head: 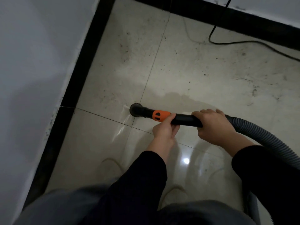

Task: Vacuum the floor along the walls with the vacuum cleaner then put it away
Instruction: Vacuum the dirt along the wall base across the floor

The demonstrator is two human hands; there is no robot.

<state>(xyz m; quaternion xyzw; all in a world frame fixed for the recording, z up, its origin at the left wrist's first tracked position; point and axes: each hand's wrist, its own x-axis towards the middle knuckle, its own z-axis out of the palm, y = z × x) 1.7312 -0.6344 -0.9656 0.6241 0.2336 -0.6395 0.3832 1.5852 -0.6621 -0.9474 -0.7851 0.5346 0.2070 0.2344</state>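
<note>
A black vacuum wand [183, 119] with an orange collar [160, 115] lies nearly level above the tiled floor [203, 73]. Its round black nozzle [136, 109] sits on the tile a short way from the black skirting [78, 65] of the left wall. My left hand [164, 129] grips the wand from below, just behind the orange collar. My right hand [212, 124] wraps over the wand's rear end, where the grey ribbed hose [266, 137] starts and runs off to the right.
White walls meet in a corner at the top, both edged with black skirting. A black power cord [243, 42] loops over the floor at upper right. Dust specks dot the far tiles. My legs and shoes [175, 190] stand at the bottom.
</note>
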